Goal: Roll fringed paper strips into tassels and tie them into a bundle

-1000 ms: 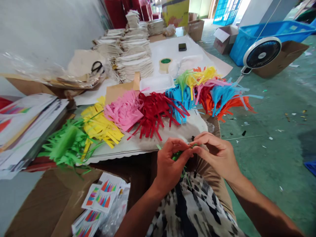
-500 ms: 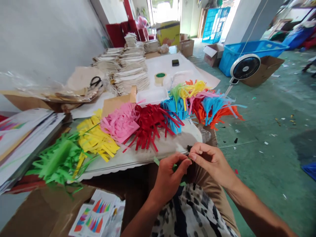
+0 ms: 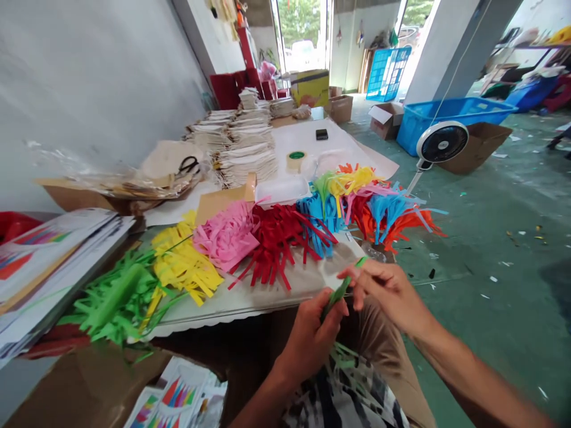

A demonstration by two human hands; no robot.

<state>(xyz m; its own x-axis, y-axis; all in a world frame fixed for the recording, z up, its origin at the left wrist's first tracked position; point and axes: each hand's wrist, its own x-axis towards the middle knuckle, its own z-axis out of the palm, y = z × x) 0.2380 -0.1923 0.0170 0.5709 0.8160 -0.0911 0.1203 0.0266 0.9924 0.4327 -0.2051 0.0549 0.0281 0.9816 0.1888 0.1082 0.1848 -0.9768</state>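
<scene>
While the left hand (image 3: 312,336) grips a green paper strip (image 3: 339,291), the right hand (image 3: 390,291) pinches its upper end, with the bench (image 3: 267,295) just beyond.

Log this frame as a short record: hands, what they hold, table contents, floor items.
left hand: grips green paper strip, lower part
right hand: pinches its upper end
table: fringed paper in green pile, yellow pile, pink pile, red pile, blue pile; tape roll; scissors
floor: white fan, blue crate

craft workshop, cut paper fringe piles (image 3: 232,238), stacked goods (image 3: 243,145), crates (image 3: 450,116)
</scene>
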